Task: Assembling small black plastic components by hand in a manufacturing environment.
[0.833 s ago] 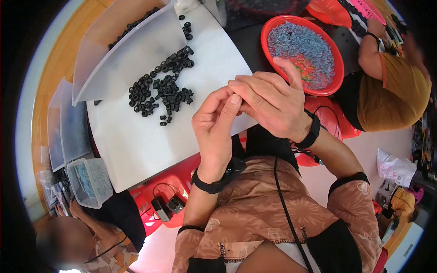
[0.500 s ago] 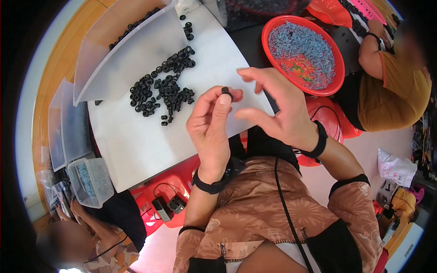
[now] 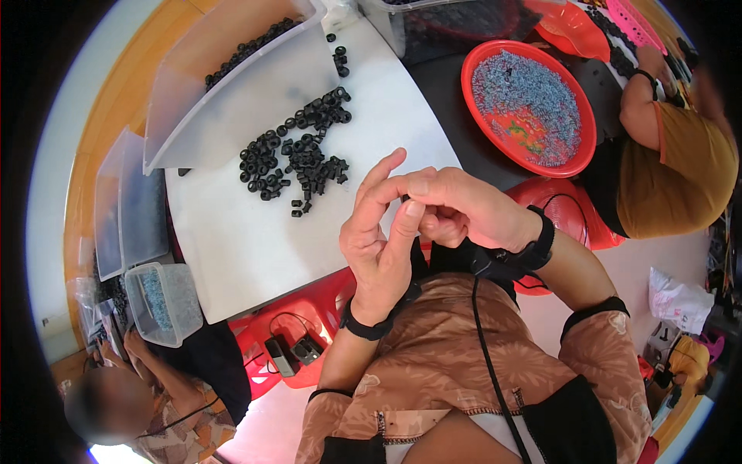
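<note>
Head view: left hand (image 3: 379, 240) has its thumb and a finger pinched on a black piece (image 3: 406, 198), mostly buried under skin so I can't make out its shape from out here. Right hand (image 3: 471, 205) is bent in from the other side, fingers curled, index tip right up against the left thumb. Can't tell if that one is gripping the piece or only touching near it. All this sits just off the near edge of the table (image 3: 247, 255), which is smooth, white and a bit shiny.

Farther up I've got a pile (image 3: 305, 155) of chunky little black bits, some ring-shaped with a hole through them, matte like rubber or plastic (not sure which). Beside it is a big bin (image 3: 239, 112) in cloudy see-through plastic, more black bits inside.

Off to the right there's a glossy red bowl (image 3: 506, 126), round, with tiny bluish-grey grains (image 3: 533, 93) spread over much of its inside. At lower left, a small clear box (image 3: 184, 290) with rounded corners holds similar-looking stuff.
</note>
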`<state>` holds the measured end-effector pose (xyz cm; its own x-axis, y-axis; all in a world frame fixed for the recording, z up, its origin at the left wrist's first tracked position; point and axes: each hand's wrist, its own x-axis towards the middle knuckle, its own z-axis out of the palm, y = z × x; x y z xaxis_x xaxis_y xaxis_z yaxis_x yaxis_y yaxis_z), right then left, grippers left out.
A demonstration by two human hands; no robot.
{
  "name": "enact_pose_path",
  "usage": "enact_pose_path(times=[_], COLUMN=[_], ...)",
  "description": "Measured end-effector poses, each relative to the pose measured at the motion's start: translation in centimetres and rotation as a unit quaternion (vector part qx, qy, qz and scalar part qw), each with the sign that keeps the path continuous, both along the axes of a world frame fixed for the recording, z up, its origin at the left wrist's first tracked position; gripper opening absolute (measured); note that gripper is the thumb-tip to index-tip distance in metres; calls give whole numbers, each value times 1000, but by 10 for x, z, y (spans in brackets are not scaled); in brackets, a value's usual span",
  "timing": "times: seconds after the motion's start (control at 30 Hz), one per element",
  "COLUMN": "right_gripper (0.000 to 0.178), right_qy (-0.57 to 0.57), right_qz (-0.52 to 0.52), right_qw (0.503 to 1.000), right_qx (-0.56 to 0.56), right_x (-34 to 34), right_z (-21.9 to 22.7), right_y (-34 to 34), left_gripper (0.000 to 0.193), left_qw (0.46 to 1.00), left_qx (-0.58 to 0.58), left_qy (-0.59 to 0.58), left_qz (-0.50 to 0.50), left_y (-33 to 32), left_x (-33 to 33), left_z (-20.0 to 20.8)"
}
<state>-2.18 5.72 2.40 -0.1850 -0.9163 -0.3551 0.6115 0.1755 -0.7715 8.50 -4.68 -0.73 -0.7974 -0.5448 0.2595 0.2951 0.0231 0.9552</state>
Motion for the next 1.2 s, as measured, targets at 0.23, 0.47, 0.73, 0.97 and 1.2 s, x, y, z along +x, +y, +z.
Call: enact_pose_path(times=[0.23, 0.47, 0.73, 0.97, 1.2], right_gripper=[33, 32, 40, 39, 46], right_qy=[-61, -97, -120, -95, 173], right_qz=[-43, -76, -133, -131, -27], right_qw=[996, 992, 984, 986, 985], right_qx=[-39, -41, 18, 48, -9], right_x=[15, 15, 22, 25, -18], right_z=[-5, -15, -18, -17, 27], right_y=[-5, -7, -10, -8, -52], left_gripper=[18, 25, 22, 23, 25], left_qw=[1000, 996, 993, 991, 973], left_qx=[-24, 76, 98, 99, 200], left_qy=[-7, -9, -57, -67, -63], left_qz=[-18, -52, -44, -63, 92], left_y=[-6, -10, -9, -15, -28], left_x=[4, 9, 8, 10, 11], left_z=[0, -4, -5, -10, -29])
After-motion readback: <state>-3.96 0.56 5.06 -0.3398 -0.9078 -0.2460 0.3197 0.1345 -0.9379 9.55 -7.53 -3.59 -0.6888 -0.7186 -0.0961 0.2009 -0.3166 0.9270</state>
